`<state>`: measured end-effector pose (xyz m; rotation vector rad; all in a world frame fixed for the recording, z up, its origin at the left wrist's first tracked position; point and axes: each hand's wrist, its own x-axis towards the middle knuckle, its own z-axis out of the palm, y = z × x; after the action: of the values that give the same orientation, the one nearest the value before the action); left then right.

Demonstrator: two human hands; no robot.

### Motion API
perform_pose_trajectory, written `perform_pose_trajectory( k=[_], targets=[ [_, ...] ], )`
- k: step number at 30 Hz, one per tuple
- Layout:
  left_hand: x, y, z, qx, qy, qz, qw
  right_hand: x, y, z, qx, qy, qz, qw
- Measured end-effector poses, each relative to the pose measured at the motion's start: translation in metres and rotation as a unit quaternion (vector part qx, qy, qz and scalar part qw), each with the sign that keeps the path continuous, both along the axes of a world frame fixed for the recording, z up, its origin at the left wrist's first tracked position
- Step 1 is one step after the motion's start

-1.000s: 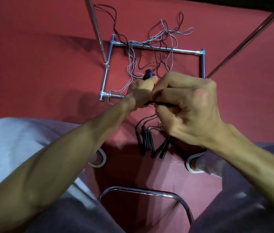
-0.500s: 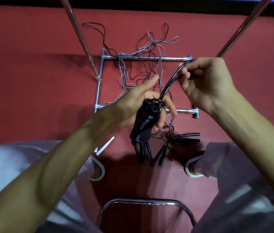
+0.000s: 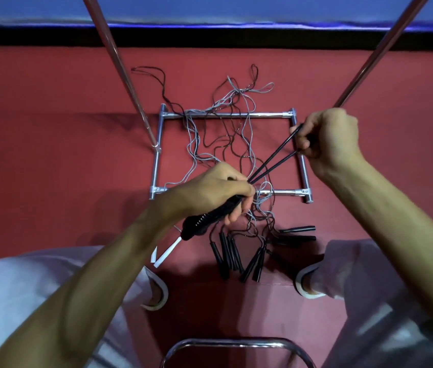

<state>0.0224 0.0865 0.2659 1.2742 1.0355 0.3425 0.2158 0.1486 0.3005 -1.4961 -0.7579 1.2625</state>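
**Black wound bundle, held in two hands over a red floor**

Main item: black wound bundle (image 3: 206, 220), ribbed with close turns of cord. It is held slantwise in the air above the red floor (image 3: 50, 155), just short of the near bar of the metal frame (image 3: 268, 115). The left hand (image 3: 218, 189) has fingers and thumb curled round its upper end. The lower end juts free beside the forearm. How the turns finish inside the fist cannot be made out.

Attached: two black strands (image 3: 273, 160), taut, leaving the left fingertips and spreading apart towards the right hand (image 3: 329, 139). That hand is closed tight on them, with its fingers folded in. The strand ends vanish in the fist, so one loop or two separate cords cannot be told.

On the floor:
- Loose cords (image 3: 223, 134), grey and black, tangled across the frame and over its far bar. Which cord joins which handle cannot be traced.
- Black handles (image 3: 231, 256), clustered near the feet and partly in shadow; the count is uncertain.
- Two further handles (image 3: 297, 232), lying crosswise to the right of the cluster.
- White strip (image 3: 167, 252), below the bundle. Its upper end is hidden behind the bundle and its attachment is unclear.

Cut off or covered:
- Left pole (image 3: 118, 65) and right pole (image 3: 382, 49), slanted metal, both running out of the top edge.
- Chrome rail (image 3: 236, 341), curved, clipped by the bottom edge.
- Left shoe (image 3: 156, 296) and right shoe (image 3: 308, 288): only the pale toe rims show, the rest lying under the trouser legs (image 3: 24, 288).
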Motion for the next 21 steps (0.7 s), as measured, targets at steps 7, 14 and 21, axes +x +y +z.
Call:
perform_pose_trajectory(
  k=[7, 14, 21],
  targets=[
    [-0.026, 0.004, 0.010, 0.045, -0.039, 0.022, 0.998, -0.007, -0.005, 0.056, 0.122, -0.077, 0.390, 0.910],
    [-0.015, 0.036, 0.073, 0.284, -0.047, 0.294, 0.912, -0.062, 0.009, 0.104, 0.256, -0.350, 0.397, 0.809],
    [-0.024, 0.077, 0.156, 0.358, -0.032, 0.375, 0.854, -0.059, 0.042, 0.173, 0.235, -0.317, 0.368, 0.842]
  ],
)
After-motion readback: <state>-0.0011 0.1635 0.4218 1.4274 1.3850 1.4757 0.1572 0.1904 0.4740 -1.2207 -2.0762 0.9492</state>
